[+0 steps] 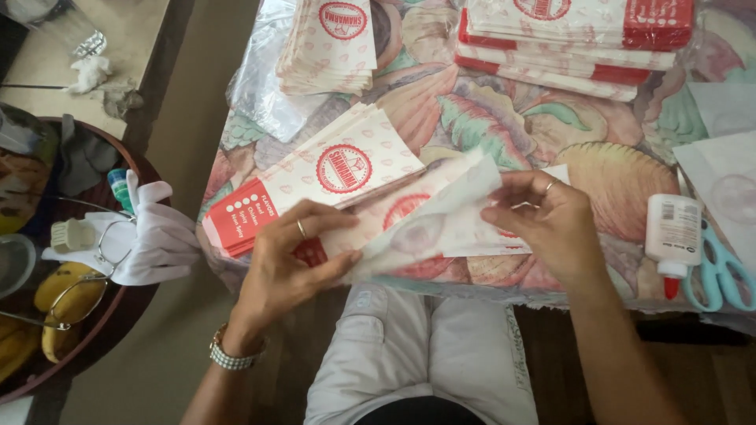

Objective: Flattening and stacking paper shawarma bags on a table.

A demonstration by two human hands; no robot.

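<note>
The left hand (287,256), low and left of centre in the frame, has its grip closed on a paper bag (425,224): the thumb lies on top and the fingers pinch the near left end. A ring sits on one finger and a beaded watch band (228,358) circles the wrist. The right hand (547,224), right of centre, has its grip closed on the opposite end of the same paper bag, fingertips curled over the white edge; a ring shows on one finger. The paper bag is white with a red round print and spans the gap between both hands, held just above the near edge of the surface (504,118), which carries a shell-patterned cloth.

Just behind the left hand, a fanned stack of bags (315,177) with red ends lies on the surface, touching the held bag. At upper centre, a second stack (331,43) rests on clear plastic wrap. At upper right, a third stack (567,39) lies flat.

At the right edge of the frame, a white glue bottle (673,236) with a red tip lies beside blue-handled scissors (720,271). At the left of the frame, white gloves (153,236) and bananas (55,303) sit on a round side table.
</note>
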